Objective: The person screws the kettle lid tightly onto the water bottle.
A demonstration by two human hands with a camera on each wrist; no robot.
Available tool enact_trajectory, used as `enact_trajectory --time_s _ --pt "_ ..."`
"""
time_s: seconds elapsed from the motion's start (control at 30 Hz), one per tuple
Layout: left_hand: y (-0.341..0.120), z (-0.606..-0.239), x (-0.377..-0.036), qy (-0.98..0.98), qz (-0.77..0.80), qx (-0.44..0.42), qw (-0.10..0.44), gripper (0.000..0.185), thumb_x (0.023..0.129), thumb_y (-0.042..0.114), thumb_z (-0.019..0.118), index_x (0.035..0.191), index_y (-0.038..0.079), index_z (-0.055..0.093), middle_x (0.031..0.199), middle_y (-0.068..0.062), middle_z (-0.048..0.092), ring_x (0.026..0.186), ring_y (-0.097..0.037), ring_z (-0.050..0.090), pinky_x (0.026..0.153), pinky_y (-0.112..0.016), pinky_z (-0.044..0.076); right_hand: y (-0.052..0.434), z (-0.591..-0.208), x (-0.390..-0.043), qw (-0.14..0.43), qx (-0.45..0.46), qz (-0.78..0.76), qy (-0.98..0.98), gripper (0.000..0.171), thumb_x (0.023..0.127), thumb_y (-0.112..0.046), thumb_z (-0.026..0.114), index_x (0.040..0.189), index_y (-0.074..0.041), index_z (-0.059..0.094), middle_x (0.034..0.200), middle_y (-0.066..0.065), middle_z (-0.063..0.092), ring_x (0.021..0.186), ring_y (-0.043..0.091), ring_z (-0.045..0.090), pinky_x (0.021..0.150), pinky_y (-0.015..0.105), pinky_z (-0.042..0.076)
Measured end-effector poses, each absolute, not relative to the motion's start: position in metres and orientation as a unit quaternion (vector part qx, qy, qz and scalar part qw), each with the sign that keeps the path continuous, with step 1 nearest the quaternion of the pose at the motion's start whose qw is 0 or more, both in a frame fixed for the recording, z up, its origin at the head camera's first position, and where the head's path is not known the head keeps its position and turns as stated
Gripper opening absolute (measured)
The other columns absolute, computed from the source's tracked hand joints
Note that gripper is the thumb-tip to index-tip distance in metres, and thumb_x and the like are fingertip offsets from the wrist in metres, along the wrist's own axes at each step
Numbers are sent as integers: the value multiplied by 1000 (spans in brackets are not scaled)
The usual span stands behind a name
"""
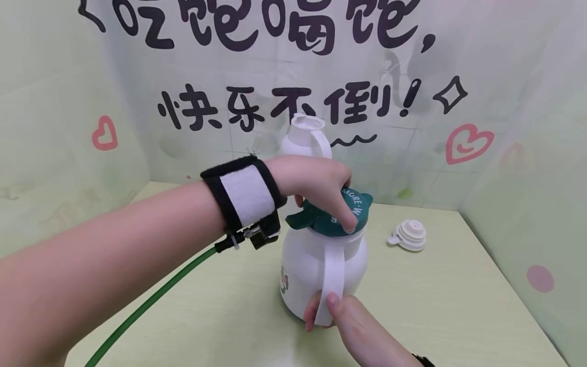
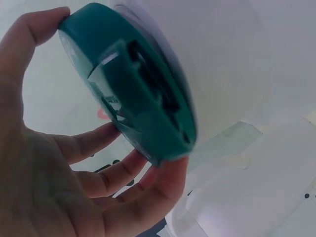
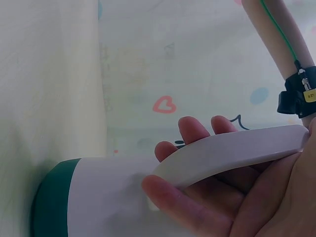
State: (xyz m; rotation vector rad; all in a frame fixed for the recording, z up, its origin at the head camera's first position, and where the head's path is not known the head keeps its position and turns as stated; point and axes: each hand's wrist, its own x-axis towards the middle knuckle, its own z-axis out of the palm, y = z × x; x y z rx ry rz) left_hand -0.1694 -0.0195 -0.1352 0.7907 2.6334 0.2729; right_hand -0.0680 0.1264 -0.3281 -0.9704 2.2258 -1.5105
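A white vacuum jug (image 1: 298, 260) with a dark green lid (image 1: 359, 204) stands upright on the table. From above, my left hand (image 1: 318, 178) grips the lid by its rim. In the left wrist view the thumb and fingers (image 2: 170, 187) spread round opposite sides of the lid (image 2: 89, 29), which sits at the jug's top. Low on the near side, my right hand (image 1: 355, 318) holds the jug's white handle (image 1: 334, 270). The right wrist view shows the fingers and thumb curled about that handle (image 3: 222, 148), beside a green band (image 3: 54, 197) at one end of the jug.
Directly behind stands a second white jug (image 1: 298, 145), partly hidden by my left hand. A white stopper (image 1: 411, 235) with a small tab lies to the right on the pale table (image 1: 440, 285). A green cable (image 1: 151, 300) hangs from the left wrist strap. Printed cloth walls surround the table.
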Motion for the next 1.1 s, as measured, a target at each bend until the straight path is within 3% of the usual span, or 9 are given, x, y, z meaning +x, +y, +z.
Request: enact_trajectory --time_s 0.27,0.67,1.1 --pt "-15 -134 -169 939 66 286 176 56 77 46 74 115 13 50 105 0 56 90 -19 57 53 -33 53 126 -328 -68 121 -347 -520 771 60 107 -35 8 99 -13 63 100 -6 60 99 13 52 82 30 41" --pt "-14 -134 -169 932 49 312 176 58 77 43 75 119 13 49 107 0 55 91 -19 57 53 -31 53 126 -328 -69 143 -332 -524 771 58 107 -30 8 99 -14 63 98 -3 60 98 15 52 83 31 40" --pt "-13 -128 -174 914 16 349 207 68 77 34 76 135 16 44 117 3 50 103 -16 51 76 -28 49 127 -327 -69 161 -321 -533 766 59 107 -34 8 100 -12 62 98 -1 61 100 16 52 85 31 40"
